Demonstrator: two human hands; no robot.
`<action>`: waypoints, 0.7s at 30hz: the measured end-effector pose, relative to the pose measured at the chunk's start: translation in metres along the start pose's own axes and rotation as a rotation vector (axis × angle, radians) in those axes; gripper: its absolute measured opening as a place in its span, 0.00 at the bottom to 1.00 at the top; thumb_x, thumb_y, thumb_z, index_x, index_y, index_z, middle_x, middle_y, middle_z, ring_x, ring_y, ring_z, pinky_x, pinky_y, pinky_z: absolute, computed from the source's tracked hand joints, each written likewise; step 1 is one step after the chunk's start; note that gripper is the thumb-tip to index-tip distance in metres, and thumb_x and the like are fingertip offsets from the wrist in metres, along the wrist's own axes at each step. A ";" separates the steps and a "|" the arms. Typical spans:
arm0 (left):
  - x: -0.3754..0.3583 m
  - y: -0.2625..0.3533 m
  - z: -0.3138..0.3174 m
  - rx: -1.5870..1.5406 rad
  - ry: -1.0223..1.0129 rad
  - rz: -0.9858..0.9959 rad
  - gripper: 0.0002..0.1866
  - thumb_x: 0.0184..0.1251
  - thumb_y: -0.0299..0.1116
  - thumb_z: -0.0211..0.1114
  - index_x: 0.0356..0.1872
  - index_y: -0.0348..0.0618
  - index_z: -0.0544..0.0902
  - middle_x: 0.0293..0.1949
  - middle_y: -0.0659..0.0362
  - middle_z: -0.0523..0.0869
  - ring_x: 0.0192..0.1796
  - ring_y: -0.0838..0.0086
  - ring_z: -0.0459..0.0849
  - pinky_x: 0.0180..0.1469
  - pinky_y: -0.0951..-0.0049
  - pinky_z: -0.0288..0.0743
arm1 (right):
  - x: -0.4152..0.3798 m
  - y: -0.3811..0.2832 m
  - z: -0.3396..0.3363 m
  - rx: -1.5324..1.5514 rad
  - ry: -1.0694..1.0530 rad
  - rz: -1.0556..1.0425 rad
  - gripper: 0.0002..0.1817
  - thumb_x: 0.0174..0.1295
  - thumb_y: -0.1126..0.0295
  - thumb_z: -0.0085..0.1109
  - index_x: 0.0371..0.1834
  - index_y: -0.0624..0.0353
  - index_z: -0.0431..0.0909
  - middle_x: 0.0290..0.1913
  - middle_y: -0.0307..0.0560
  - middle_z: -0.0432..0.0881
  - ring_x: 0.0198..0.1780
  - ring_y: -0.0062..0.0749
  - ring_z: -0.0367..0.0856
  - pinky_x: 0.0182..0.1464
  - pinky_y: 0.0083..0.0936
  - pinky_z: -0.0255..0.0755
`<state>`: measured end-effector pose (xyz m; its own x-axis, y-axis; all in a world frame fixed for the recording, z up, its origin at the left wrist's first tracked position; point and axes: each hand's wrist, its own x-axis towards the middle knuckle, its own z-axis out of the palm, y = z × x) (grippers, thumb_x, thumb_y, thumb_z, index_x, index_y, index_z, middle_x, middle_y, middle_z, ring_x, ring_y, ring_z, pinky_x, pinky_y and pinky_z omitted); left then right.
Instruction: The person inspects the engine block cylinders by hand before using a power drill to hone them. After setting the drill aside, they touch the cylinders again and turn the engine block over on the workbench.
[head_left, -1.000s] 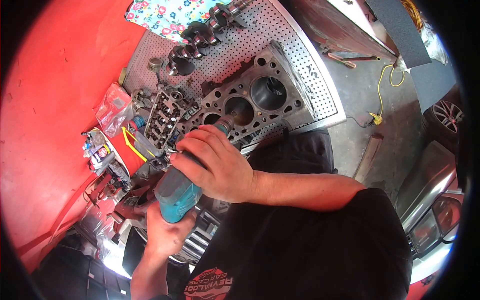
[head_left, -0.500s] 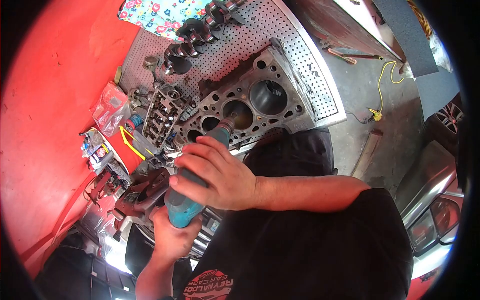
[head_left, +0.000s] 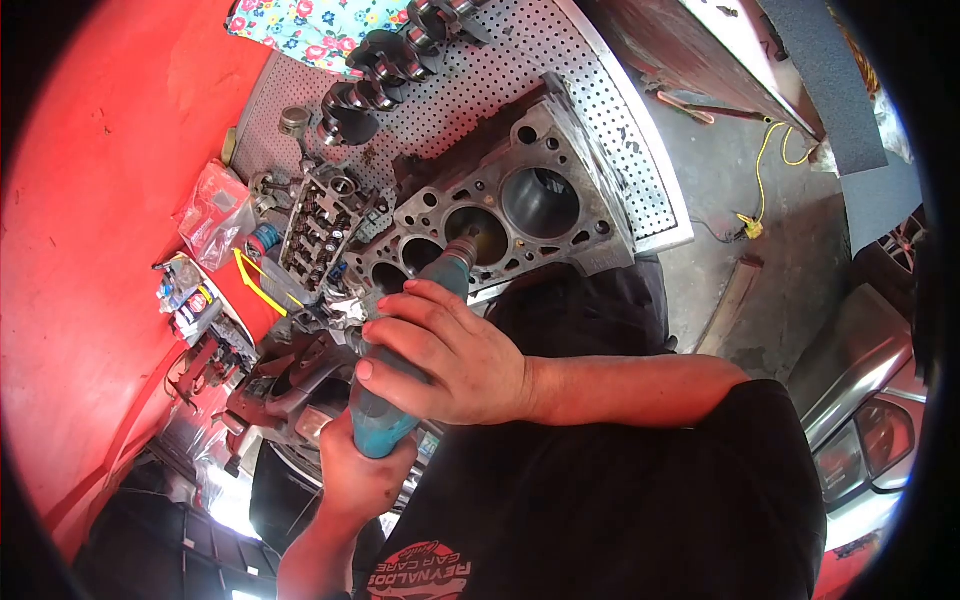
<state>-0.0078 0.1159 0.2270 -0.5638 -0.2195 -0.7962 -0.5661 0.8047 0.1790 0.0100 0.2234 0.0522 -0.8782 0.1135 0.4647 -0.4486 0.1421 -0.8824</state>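
Note:
A teal and dark power drill (head_left: 380,410) points at an engine block (head_left: 515,150). Its chuck (head_left: 462,250) is at the mouth of one of the cylinder bores, with the bit's end down inside and hard to make out. My left hand (head_left: 365,470) is wrapped round the rear of the drill. Over the drill's body, my right hand (head_left: 455,355) is closed, fingers draped across the top. The block lies with its bored face toward me on a perforated metal bench (head_left: 560,50).
A crankshaft (head_left: 385,75) lies behind the block, beside a flowered cloth (head_left: 300,30). Left of the block sit a cylinder head (head_left: 320,235) and a piston (head_left: 293,122). A red wall (head_left: 90,200) bounds the left. On the floor are a yellow cord (head_left: 762,180) and a wooden piece (head_left: 730,305).
Both hands and the drill have shifted slightly right in view, with the drill's rear end moving most. The chuck stays at the same bore. The grip of both hands is unchanged.

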 end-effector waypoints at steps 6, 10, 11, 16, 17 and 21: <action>-0.004 0.003 -0.001 0.022 0.014 -0.021 0.15 0.57 0.20 0.69 0.48 0.34 0.85 0.40 0.59 0.90 0.42 0.76 0.88 0.47 0.70 0.81 | 0.000 -0.002 0.002 0.009 -0.005 -0.012 0.29 0.59 0.65 0.63 0.66 0.48 0.72 0.59 0.53 0.76 0.57 0.51 0.81 0.67 0.57 0.77; -0.014 -0.003 -0.004 0.001 0.008 -0.038 0.22 0.56 0.19 0.70 0.54 0.34 0.83 0.46 0.57 0.90 0.47 0.73 0.89 0.51 0.69 0.82 | 0.005 -0.011 -0.003 0.024 0.010 0.011 0.28 0.57 0.70 0.69 0.62 0.44 0.73 0.58 0.50 0.78 0.55 0.47 0.84 0.62 0.52 0.80; -0.016 -0.002 -0.005 0.031 0.007 -0.032 0.22 0.56 0.20 0.70 0.55 0.35 0.82 0.47 0.57 0.90 0.47 0.72 0.89 0.52 0.69 0.82 | 0.006 -0.013 -0.003 0.018 0.020 0.007 0.27 0.57 0.70 0.69 0.61 0.44 0.73 0.58 0.49 0.78 0.55 0.47 0.85 0.62 0.52 0.80; -0.024 0.013 -0.007 0.004 0.086 0.058 0.13 0.56 0.22 0.70 0.44 0.35 0.85 0.36 0.59 0.90 0.40 0.78 0.88 0.44 0.71 0.81 | 0.015 -0.022 -0.003 0.008 0.057 0.000 0.25 0.59 0.70 0.69 0.59 0.44 0.73 0.56 0.48 0.78 0.54 0.45 0.85 0.62 0.50 0.81; -0.023 0.011 -0.009 0.037 0.050 0.070 0.17 0.56 0.21 0.70 0.49 0.35 0.84 0.40 0.58 0.90 0.43 0.76 0.88 0.47 0.70 0.81 | 0.015 -0.022 -0.003 0.009 0.055 0.002 0.25 0.59 0.70 0.69 0.60 0.44 0.73 0.56 0.48 0.78 0.54 0.46 0.85 0.62 0.51 0.81; -0.017 0.002 -0.011 0.051 -0.012 0.020 0.24 0.56 0.21 0.70 0.57 0.35 0.82 0.47 0.57 0.90 0.49 0.72 0.90 0.52 0.68 0.82 | 0.009 -0.015 0.000 0.015 0.015 0.006 0.27 0.60 0.66 0.64 0.65 0.46 0.73 0.58 0.51 0.77 0.57 0.49 0.82 0.65 0.55 0.77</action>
<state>-0.0061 0.1149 0.2473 -0.5674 -0.1963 -0.7997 -0.5232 0.8359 0.1661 0.0093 0.2223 0.0695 -0.8784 0.1293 0.4602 -0.4457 0.1264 -0.8862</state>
